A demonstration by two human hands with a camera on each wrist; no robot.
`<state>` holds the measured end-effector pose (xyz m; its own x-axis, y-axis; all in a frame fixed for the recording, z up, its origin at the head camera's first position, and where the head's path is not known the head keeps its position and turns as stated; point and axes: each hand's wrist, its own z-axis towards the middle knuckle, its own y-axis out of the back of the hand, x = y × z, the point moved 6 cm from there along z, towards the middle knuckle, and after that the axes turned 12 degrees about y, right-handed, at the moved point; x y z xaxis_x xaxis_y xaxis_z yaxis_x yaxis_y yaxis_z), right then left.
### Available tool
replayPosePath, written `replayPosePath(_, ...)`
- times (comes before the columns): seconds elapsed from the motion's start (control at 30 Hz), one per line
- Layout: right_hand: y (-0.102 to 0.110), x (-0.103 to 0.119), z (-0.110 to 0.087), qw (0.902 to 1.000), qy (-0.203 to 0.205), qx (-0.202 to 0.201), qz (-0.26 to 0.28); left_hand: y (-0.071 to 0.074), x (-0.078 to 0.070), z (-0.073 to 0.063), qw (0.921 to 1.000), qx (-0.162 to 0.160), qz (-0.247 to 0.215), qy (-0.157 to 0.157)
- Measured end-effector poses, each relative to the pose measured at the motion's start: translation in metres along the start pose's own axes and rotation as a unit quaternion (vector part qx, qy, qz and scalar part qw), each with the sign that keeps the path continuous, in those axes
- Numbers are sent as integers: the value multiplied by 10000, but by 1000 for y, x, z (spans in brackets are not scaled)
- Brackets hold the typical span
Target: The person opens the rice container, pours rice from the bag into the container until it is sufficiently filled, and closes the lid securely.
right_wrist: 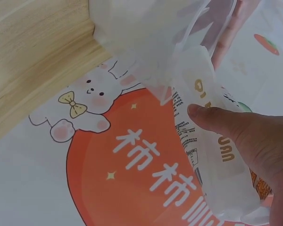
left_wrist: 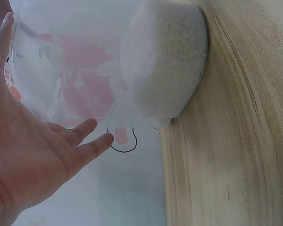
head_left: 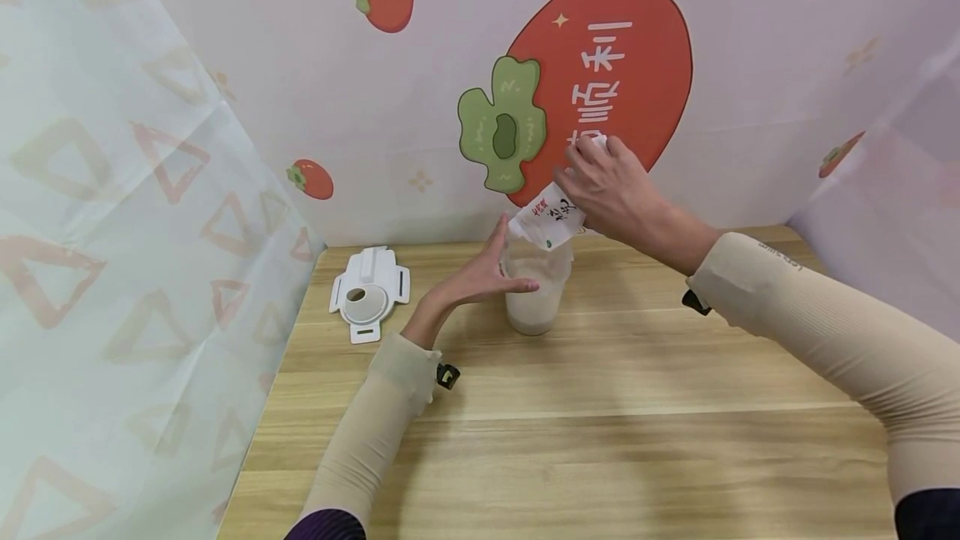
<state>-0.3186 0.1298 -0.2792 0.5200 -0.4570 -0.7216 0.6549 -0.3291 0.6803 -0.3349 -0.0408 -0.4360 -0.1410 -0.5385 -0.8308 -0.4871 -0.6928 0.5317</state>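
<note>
A clear plastic container (head_left: 534, 307) stands upright on the table, with whitish, rice-like grains (left_wrist: 172, 61) in its lower part. My left hand (head_left: 480, 273) is at its left side, thumb and fingers spread about the wall; in the left wrist view the fingers (left_wrist: 82, 136) look fairly straight, and contact is hard to tell. My right hand (head_left: 609, 194) grips a white printed packet (head_left: 551, 219), tilted with its lower end at the container's mouth. In the right wrist view the thumb (right_wrist: 217, 117) presses along the packet's side. The packet's opening is hidden.
A white lid (head_left: 367, 294) with side flaps and a round part lies on the table at the left. The wooden table (head_left: 555, 457) meets a printed cloth backdrop (head_left: 420, 107) close behind the container. Another cloth (head_left: 150, 273) hangs along the left edge.
</note>
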Motion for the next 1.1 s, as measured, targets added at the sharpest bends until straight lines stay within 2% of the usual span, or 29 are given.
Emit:
replayPosePath(0.27, -2, 0, 0, 9998, -56, 117, 141, -1, 0, 0, 10000, 17, 14, -5)
replayPosePath(0.5, -11, -9, -4, 9948, -390, 359, 871, -1, 0, 0, 10000, -3, 49, 41)
replayPosePath(0.8, -27, -18, -13, 9752, -850, 372, 2011, -1, -1, 0, 10000, 23, -27, -89)
replayPosePath(1.1, -40, -22, -22, 9587, -1099, 661, 2540, -1, -1, 0, 9999, 42, -46, -90)
